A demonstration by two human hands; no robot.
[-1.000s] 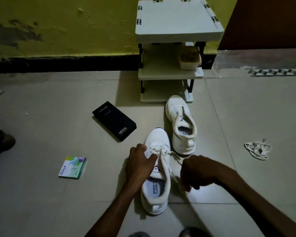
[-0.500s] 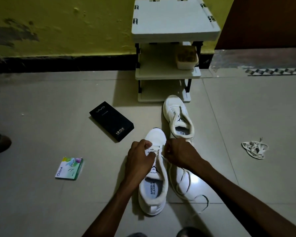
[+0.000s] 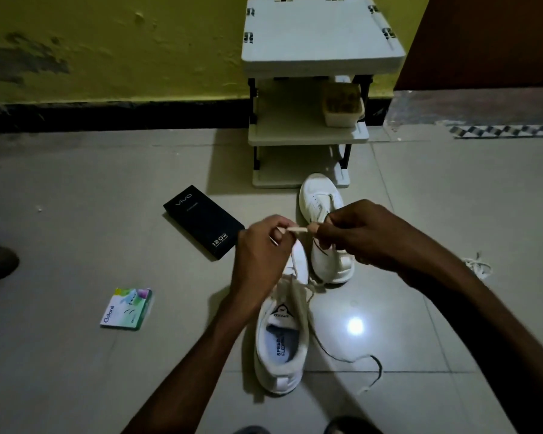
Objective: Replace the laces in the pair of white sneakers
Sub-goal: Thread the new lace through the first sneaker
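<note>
The lace (image 3: pixel 298 229) ran up from the eyelets of the near sneaker (image 3: pixel 282 343), which lay at lower centre of the frame with its toe pointing away. A short flat stretch of lace was held level between the two hands, above the toe. The left hand (image 3: pixel 259 250) pinched one side of that stretch between thumb and forefinger, its other fingers curled, back of the hand toward the camera. The right hand (image 3: pixel 362 236) pinched the other side the same way, knuckles up, and covered the middle of the far sneaker (image 3: pixel 318 195). A loose end of the lace trailed on the floor (image 3: pixel 76 214) at lower right of the near sneaker.

Half a second earlier both hands had been down at the eyelets; they had since risen and drawn apart, and the wide loop on the floor had shrunk to one thin tail.

A tangled old lace (image 3: pixel 480 267) lay at the right edge, partly behind the right forearm. A black box (image 3: pixel 203 225) lay left of the hands, a packet (image 3: pixel 126 308) lower left, and a rack (image 3: pixel 322 36) stood at upper centre against the wall.
</note>
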